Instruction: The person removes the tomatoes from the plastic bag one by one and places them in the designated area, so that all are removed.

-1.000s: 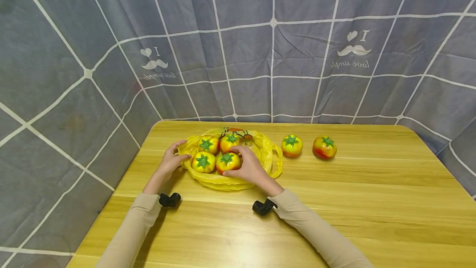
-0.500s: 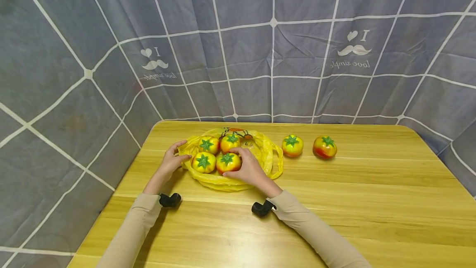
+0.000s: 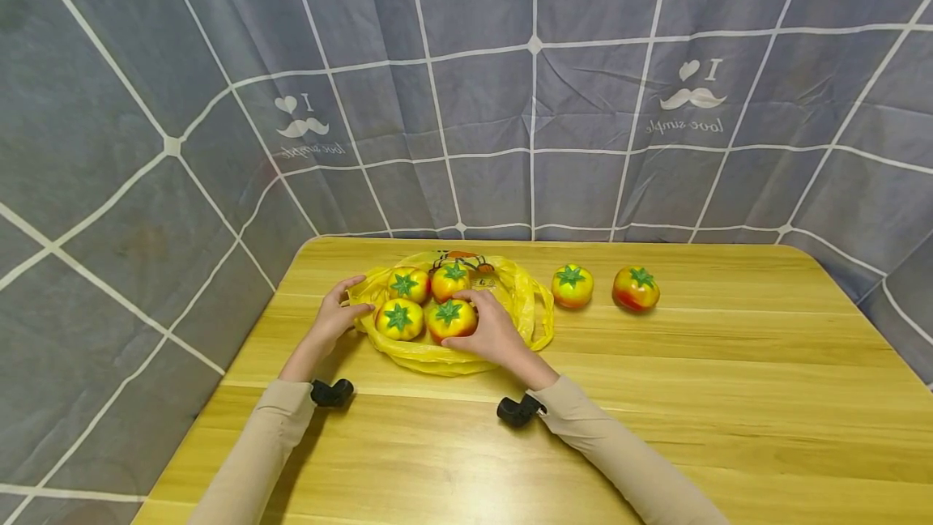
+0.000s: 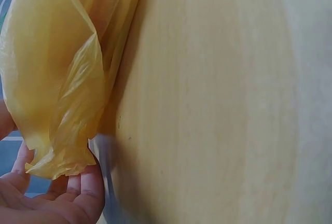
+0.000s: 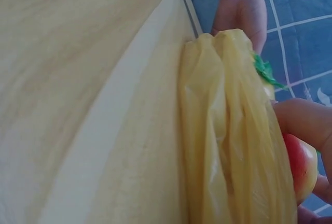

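Observation:
A yellow plastic bag [image 3: 419,359] lies spread wide on the table with several red-and-yellow tomatoes in its opening, each with a green star-shaped leaf. My right hand [image 3: 496,330] grips the front right tomato [image 3: 452,321], thumb at its near side and fingers over its far side. In the right wrist view this tomato [image 5: 302,169] shows red beside the bag's wall. At the bag's left rim my left hand [image 3: 335,314] holds the plastic, thumb on the inner side. The left wrist view shows its fingers [image 4: 91,185] under a crumpled corner of the bag [image 4: 67,94].
Two more tomatoes, one yellower [image 3: 572,286] and one redder [image 3: 636,289], sit on the wooden table [image 3: 700,379] right of the bag's handle [image 3: 545,318]. A grey checked curtain [image 3: 481,120] hangs behind the table and along its left side.
My right hand and the tomato in its grip have shifted slightly to the right within the bag. The left hand stays at the bag's rim.

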{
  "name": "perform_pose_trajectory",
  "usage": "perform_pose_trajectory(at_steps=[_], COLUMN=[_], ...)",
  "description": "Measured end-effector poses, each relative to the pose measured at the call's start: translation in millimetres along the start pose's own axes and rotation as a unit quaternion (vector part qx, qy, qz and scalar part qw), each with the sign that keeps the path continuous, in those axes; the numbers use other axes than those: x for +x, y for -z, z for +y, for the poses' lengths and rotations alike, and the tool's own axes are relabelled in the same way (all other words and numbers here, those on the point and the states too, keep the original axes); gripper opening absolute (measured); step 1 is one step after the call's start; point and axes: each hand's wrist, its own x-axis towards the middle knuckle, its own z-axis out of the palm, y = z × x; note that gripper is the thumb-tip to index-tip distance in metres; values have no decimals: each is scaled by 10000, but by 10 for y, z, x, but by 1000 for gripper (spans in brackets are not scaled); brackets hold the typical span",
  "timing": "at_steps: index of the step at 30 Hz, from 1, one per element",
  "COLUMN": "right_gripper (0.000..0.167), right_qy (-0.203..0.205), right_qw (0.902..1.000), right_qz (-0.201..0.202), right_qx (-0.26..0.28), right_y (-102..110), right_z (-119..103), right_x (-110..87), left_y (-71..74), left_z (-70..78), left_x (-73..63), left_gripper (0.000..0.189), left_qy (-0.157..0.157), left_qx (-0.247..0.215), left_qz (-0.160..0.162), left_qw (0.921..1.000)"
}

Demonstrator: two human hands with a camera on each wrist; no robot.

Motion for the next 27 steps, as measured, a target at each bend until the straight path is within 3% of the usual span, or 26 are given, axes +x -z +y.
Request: perform_pose_trajectory(at_steps=[27], right_gripper=[71], right_qy=[262], right_qw=[9975], right_qz=[627], right_qx=[-178], right_y=[454], right_z=[68], right_x=[-238], left_y=[-5], left_z=[2], left_x=[-15], left_gripper=[64], left_qy=[-156], left_qx=[110], left_qz=[-59], left_qw=[9998])
